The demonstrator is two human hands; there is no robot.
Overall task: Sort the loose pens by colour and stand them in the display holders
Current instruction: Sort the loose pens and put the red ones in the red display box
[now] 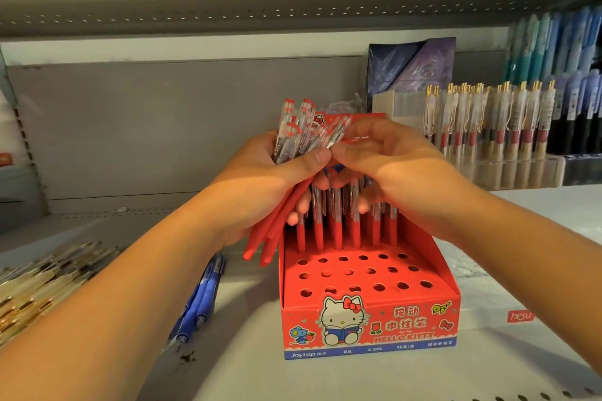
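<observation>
Hello Kitty holder (368,319): back row stocked, three front rows empty. Left hand (260,179), fingers clamped round red pen bundle (293,137) above it; right hand (387,156), fingers pinching single pen (338,133). Blue pens (198,299) loose on shelf (488,238).

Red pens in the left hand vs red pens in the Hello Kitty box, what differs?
Support: the left hand grips the bundle of red pens; the row of red pens sits in back holes of the red box. Pose: the bundle is tilted and fanned; the row stands upright. Both: red barrels, clear tops.
</observation>
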